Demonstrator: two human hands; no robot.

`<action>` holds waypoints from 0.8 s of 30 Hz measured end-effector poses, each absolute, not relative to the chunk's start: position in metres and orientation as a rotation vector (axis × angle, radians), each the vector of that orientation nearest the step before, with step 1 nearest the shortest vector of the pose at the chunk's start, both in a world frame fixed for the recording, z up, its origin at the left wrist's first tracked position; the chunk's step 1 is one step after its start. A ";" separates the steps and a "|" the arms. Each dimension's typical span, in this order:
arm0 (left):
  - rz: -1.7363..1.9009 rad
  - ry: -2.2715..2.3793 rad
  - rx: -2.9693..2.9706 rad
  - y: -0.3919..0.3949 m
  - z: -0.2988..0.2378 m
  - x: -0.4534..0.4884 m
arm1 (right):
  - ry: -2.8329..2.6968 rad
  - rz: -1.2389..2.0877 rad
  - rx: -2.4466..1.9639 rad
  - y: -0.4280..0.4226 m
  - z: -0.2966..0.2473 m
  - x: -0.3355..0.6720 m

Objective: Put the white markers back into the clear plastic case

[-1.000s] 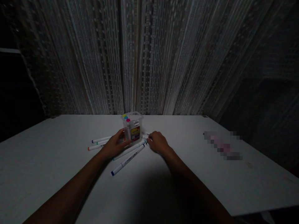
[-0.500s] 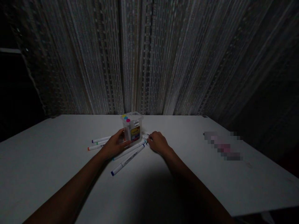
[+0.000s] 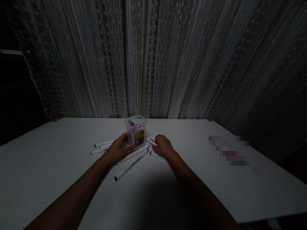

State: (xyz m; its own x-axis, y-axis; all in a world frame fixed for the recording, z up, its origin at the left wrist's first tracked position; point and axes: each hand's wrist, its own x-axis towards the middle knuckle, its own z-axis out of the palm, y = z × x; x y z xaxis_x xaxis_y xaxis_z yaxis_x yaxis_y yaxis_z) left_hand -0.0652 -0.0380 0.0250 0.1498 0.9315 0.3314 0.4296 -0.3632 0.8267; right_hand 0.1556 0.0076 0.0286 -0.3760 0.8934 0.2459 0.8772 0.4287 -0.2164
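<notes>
Left hand [image 3: 117,150] holding clear box [image 3: 139,136], three markers [image 3: 129,121] standing inside. Right hand [image 3: 163,145] curled beside black-capped marker [image 3: 157,155] on surface [image 3: 69,134]; cannot tell whether gripping anything.

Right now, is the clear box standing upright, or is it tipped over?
Upright: the clear box stands on the table with its rim on top, and three coloured marker caps show near that rim.

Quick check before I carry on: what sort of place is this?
Probably a dim room in a home, though I can't be certain. A patterned curtain hangs behind a white table, where markers lie around a clear plastic box.
</notes>
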 end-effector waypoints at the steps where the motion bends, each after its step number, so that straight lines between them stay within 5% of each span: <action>1: 1.160 1.293 1.870 -0.038 0.024 -0.066 | -2.324 0.045 -1.483 0.009 0.028 0.156; 6: 1.160 1.244 1.832 -0.036 0.021 -0.068 | -1.948 -0.013 -1.252 0.010 0.041 0.160; 13: 1.166 1.270 1.816 -0.035 0.020 -0.070 | -1.375 0.322 -0.834 0.000 0.106 0.154; 19: 1.232 1.236 1.818 -0.038 0.023 -0.071 | -1.573 0.294 -0.638 -0.007 0.174 0.114; 24: 1.246 1.183 1.825 -0.039 0.023 -0.071 | -2.006 0.231 -0.934 0.001 0.172 0.079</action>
